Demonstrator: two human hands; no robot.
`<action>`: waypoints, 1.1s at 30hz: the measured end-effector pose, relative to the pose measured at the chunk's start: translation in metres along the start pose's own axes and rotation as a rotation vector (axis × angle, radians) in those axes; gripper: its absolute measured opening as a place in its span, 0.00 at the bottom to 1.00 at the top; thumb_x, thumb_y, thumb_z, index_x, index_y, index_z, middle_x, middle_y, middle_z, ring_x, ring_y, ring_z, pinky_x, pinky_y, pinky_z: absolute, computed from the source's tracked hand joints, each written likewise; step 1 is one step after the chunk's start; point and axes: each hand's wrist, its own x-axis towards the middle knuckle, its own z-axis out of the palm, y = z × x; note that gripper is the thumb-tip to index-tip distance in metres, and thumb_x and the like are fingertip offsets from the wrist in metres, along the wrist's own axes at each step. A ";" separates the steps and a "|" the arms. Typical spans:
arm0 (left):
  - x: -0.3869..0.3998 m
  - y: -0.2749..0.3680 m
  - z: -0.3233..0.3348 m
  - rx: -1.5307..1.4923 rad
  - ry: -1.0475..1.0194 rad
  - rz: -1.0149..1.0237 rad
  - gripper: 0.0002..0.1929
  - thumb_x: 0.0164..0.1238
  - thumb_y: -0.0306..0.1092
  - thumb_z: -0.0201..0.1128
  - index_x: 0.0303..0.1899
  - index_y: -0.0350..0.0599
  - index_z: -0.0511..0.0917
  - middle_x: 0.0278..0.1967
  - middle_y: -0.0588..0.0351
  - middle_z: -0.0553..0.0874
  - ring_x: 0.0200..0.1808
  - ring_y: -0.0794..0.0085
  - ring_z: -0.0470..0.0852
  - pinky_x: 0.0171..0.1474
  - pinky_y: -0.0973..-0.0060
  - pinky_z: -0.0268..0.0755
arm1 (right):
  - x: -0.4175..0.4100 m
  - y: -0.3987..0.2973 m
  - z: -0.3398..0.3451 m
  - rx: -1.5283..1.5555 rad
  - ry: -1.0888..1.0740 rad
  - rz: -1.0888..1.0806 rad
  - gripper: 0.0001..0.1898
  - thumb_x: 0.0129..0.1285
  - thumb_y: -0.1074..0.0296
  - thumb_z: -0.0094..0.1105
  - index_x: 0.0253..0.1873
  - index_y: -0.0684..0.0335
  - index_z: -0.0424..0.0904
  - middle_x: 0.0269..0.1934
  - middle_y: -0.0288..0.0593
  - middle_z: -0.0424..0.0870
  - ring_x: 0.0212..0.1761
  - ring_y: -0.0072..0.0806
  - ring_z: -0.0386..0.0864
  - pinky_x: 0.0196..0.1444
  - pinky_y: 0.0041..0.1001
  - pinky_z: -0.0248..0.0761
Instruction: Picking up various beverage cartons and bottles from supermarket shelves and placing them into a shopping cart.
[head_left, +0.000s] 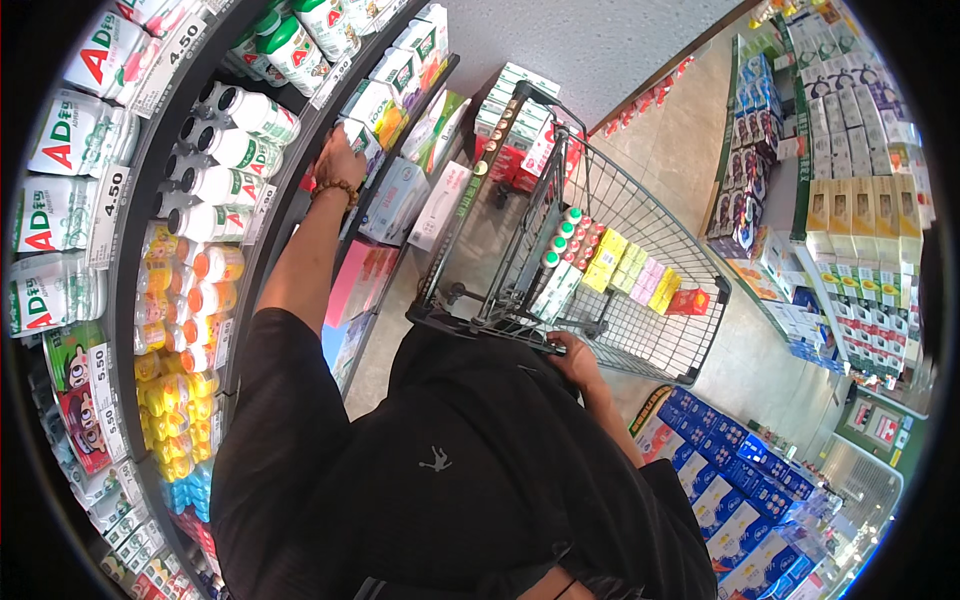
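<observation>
My left hand (341, 159), with a beaded bracelet (334, 193) at the wrist, reaches into the lower shelf on the left. It is at a small white and green carton (361, 139); its fingertips are hidden, so a grip cannot be told. My right hand (578, 361) is closed on the near rim of a wire shopping cart (660, 202). Inside the cart lie a pack of bottles with green caps (559, 244), red-capped bottles (583, 247), white-green cartons (556, 291), yellow packs (604, 259), a pink pack (649, 277) and a red packet (688, 302).
White bottles (232, 165) and orange-capped bottles (214, 289) fill the left shelves, above boxed drinks (394, 201). Stacked cartons (517, 94) stand beyond the cart handle. Blue boxes (735, 480) are piled at lower right. Another stocked shelf (855, 202) runs along the right.
</observation>
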 end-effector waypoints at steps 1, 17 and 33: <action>0.004 0.001 -0.001 -0.050 -0.077 -0.065 0.29 0.68 0.35 0.71 0.68 0.44 0.74 0.66 0.42 0.84 0.66 0.43 0.84 0.67 0.49 0.78 | 0.001 0.000 -0.001 0.014 -0.015 0.016 0.26 0.60 0.64 0.76 0.65 0.58 0.84 0.58 0.47 0.90 0.62 0.45 0.88 0.65 0.37 0.79; 0.013 -0.014 0.011 -0.060 -0.082 0.108 0.36 0.61 0.25 0.75 0.72 0.46 0.73 0.64 0.37 0.85 0.68 0.43 0.83 0.68 0.53 0.77 | 0.009 -0.003 -0.002 -0.027 -0.022 0.149 0.28 0.58 0.58 0.78 0.64 0.54 0.85 0.58 0.45 0.91 0.62 0.43 0.88 0.66 0.37 0.79; -0.160 0.091 -0.143 -0.180 0.148 0.481 0.39 0.57 0.20 0.80 0.72 0.40 0.75 0.61 0.43 0.85 0.62 0.52 0.85 0.66 0.60 0.76 | 0.046 -0.114 -0.103 0.176 -0.092 -0.318 0.36 0.64 0.58 0.80 0.73 0.65 0.77 0.62 0.55 0.87 0.66 0.48 0.85 0.69 0.38 0.78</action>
